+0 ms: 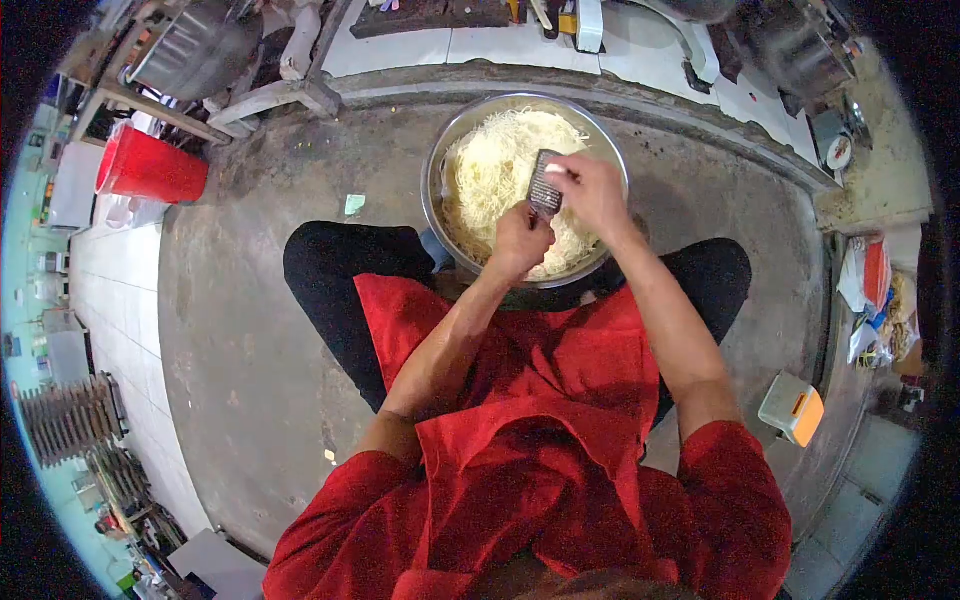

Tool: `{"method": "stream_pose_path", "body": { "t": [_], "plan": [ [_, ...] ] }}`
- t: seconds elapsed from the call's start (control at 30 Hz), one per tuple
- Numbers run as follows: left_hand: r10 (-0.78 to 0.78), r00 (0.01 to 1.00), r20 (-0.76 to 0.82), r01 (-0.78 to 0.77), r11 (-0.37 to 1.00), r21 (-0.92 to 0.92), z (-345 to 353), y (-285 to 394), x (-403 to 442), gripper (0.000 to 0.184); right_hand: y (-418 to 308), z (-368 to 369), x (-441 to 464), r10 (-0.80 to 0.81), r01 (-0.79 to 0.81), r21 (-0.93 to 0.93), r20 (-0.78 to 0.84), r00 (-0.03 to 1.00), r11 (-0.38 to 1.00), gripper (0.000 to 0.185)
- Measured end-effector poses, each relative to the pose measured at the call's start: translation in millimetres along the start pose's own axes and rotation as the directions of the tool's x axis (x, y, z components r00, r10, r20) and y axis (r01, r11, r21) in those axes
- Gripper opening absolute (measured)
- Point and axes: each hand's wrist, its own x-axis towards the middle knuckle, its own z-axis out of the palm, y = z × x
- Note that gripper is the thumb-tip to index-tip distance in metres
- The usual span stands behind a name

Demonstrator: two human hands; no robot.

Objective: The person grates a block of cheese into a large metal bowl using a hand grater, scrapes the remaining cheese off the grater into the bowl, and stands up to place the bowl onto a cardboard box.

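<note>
A wide metal bowl (432,205) stands on the floor between my bent legs, heaped with pale yellow shreds (497,160). Above the heap, my left hand (522,240) is closed around the handle of a small flat grater (546,185), which is tilted upward. My right hand (592,192) is closed at the grater's upper right side, pinching a small whitish piece (556,170) against or close to its face. The fingers hide most of that piece, so its kind is unclear.
A red bucket (155,165) stands at the left by a wooden rack. On the concrete floor at right lies a white and orange box (792,408). A raised ledge (470,80) runs behind the bowl. A scrap of paper (355,204) lies left of it.
</note>
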Motion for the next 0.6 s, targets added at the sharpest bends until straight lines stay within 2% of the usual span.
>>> {"method": "stream_pose_path", "body": {
  "t": [0.03, 0.07, 0.13, 0.17, 0.2, 0.27, 0.33, 0.4, 0.47, 0.53, 0.57, 0.6],
  "plan": [
    [-0.025, 0.999, -0.029, 0.026, 1.000, 0.007, -1.9, 1.7, 1.2, 0.013, -16.6, -2.9, -9.4, -0.017, 0.019, -0.018, 0.099, 0.995, 1.000, 0.022],
    [-0.027, 0.999, -0.031, 0.027, 1.000, 0.006, -2.7, 3.0, 1.7, 0.013, -18.4, 1.9, -16.7, -0.018, 0.020, -0.018, 0.102, 0.995, 1.000, 0.022],
    [0.006, 1.000, -0.019, -0.008, 0.993, -0.114, -4.0, 2.8, 1.0, 0.014, -19.1, 11.4, -27.3, -0.164, 0.160, 0.072, 0.054, 0.985, 0.984, 0.022],
    [0.083, 0.997, 0.000, -0.083, 0.996, -0.040, -2.6, -11.5, 4.7, 0.016, -17.5, 12.3, -24.6, -0.168, 0.169, 0.072, -0.013, 0.986, 0.983, 0.020],
    [0.085, 0.996, 0.001, -0.085, 0.996, -0.037, 0.2, -12.3, 4.6, 0.016, -14.4, 11.5, -18.9, -0.168, 0.169, 0.072, -0.017, 0.986, 0.983, 0.020],
    [0.166, 0.985, -0.057, -0.159, 0.981, 0.107, 9.2, -15.1, -0.3, 0.017, -3.4, 7.6, -7.6, -0.076, 0.076, 0.001, -0.087, 0.993, 0.997, 0.020],
    [0.162, 0.987, -0.025, -0.159, 0.984, 0.073, 13.0, -17.9, -2.7, 0.018, 6.7, 2.6, 5.1, -0.047, 0.043, -0.056, -0.090, 0.995, 0.998, 0.024],
    [0.159, 0.987, -0.024, -0.157, 0.985, 0.070, 15.9, -19.1, -3.5, 0.017, 12.8, -0.8, 12.5, 0.057, -0.066, -0.065, -0.137, 0.989, 0.996, 0.024],
    [0.113, 0.994, -0.013, -0.112, 0.993, 0.045, 12.8, -18.0, -0.9, 0.018, 13.4, -0.7, 12.9, 0.029, -0.043, -0.076, -0.178, 0.984, 0.996, 0.027],
    [0.066, 0.998, -0.007, -0.065, 0.998, 0.021, 6.3, -13.4, 1.9, 0.018, -7.4, -4.8, 6.9, 0.253, -0.237, 0.160, -0.089, 0.963, 0.958, 0.027],
    [0.043, 0.998, -0.043, -0.044, 0.999, -0.006, 3.9, -10.2, 3.8, 0.018, -8.9, 0.5, -1.8, 0.250, -0.235, 0.159, -0.085, 0.964, 0.959, 0.027],
    [0.019, 0.997, -0.076, -0.022, 0.999, -0.034, 1.8, -9.3, 6.5, 0.017, -10.1, 7.0, -14.0, 0.087, -0.082, 0.118, -0.041, 0.995, 0.990, 0.027]
  ]
}}
